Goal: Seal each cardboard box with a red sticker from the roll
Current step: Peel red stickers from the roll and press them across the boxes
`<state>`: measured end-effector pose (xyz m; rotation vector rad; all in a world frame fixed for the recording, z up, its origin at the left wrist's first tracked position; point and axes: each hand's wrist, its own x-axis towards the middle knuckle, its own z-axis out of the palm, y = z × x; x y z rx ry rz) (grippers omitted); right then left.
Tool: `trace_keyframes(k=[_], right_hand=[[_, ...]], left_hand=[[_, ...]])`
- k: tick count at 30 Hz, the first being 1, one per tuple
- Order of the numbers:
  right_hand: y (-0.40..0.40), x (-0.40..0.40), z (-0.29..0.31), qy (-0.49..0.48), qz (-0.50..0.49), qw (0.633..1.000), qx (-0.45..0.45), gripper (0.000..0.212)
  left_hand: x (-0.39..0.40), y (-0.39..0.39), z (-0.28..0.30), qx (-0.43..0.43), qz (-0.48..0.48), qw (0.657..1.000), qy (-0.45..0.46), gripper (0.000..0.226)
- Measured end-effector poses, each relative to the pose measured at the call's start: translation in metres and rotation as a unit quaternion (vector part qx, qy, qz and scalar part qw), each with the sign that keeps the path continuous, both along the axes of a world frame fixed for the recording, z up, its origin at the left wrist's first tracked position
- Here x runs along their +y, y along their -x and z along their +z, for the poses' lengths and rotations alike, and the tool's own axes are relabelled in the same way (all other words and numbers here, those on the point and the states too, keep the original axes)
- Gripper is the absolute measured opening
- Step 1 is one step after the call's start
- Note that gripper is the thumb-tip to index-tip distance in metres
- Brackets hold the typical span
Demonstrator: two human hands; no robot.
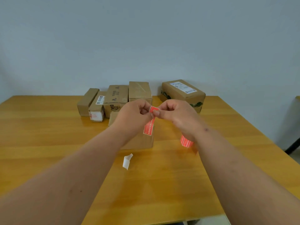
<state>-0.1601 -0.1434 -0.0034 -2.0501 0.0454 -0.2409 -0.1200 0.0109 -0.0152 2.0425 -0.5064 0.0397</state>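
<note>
Both hands are raised over the wooden table (48,143). My left hand (133,114) and my right hand (177,114) pinch the top end of a red sticker (150,122), which hangs down between them. Behind the sticker and my left wrist a cardboard box (141,142) stands on the table, mostly hidden. The red sticker roll (186,142) lies on the table under my right wrist, partly covered.
Several cardboard boxes (115,98) stand in a row at the table's far edge, with a larger labelled box (183,93) to the right. A white scrap of backing paper (127,161) lies in front of the near box. A dark leg shows beyond the table's right edge.
</note>
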Motion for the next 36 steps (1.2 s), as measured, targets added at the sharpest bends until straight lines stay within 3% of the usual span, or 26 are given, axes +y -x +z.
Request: trace_keyframes(k=[7, 12, 20, 27, 36], right_hand=[[0.003, 0.01, -0.001, -0.051, 0.046, 0.998, 0.012, 0.015], [0.003, 0.015, -0.006, -0.059, 0.062, 0.996, 0.02, 0.015], [0.004, 0.017, -0.007, -0.104, 0.083, 0.991, 0.015, 0.015], [0.001, 0.02, -0.009, -0.143, 0.063, 0.988, 0.016, 0.013], [-0.001, 0.028, -0.012, -0.094, 0.029, 0.995, 0.021, 0.013]], left_hand=[[0.027, -0.002, 0.001, 0.131, -0.064, 0.989, 0.039, 0.01], [0.035, 0.0, 0.001, 0.159, -0.084, 0.982, 0.055, 0.015], [0.041, -0.005, -0.004, 0.151, -0.066, 0.985, 0.059, 0.018], [0.037, 0.002, -0.003, 0.072, -0.077, 0.993, 0.053, 0.007], [0.036, 0.001, -0.002, 0.081, -0.063, 0.99, 0.099, 0.015]])
